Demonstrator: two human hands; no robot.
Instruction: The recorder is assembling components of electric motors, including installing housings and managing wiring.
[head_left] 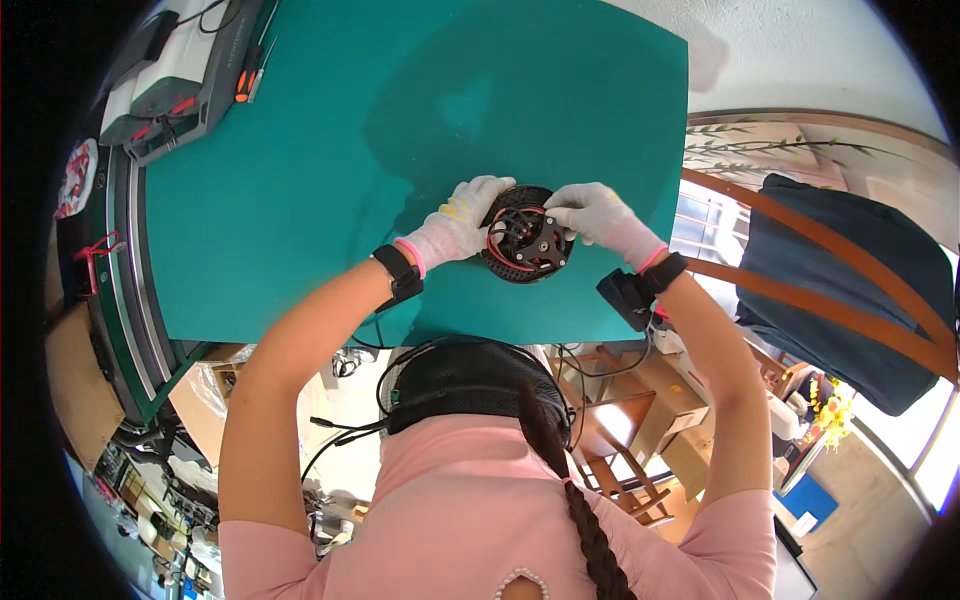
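A round black disc-shaped part (524,247) with red wires and a triangular plate on top lies on the green mat (340,160). My left hand (458,222), in a white glove, grips its left rim. My right hand (600,217), also gloved, presses its fingers on the part's upper right edge. Both wrists wear black bands with small devices.
A grey and black device (175,75) sits at the mat's far left corner, beside an orange-handled screwdriver (243,82). A dark blue bag with brown straps (850,290) hangs at the right. Wooden furniture (630,440) stands below the table edge.
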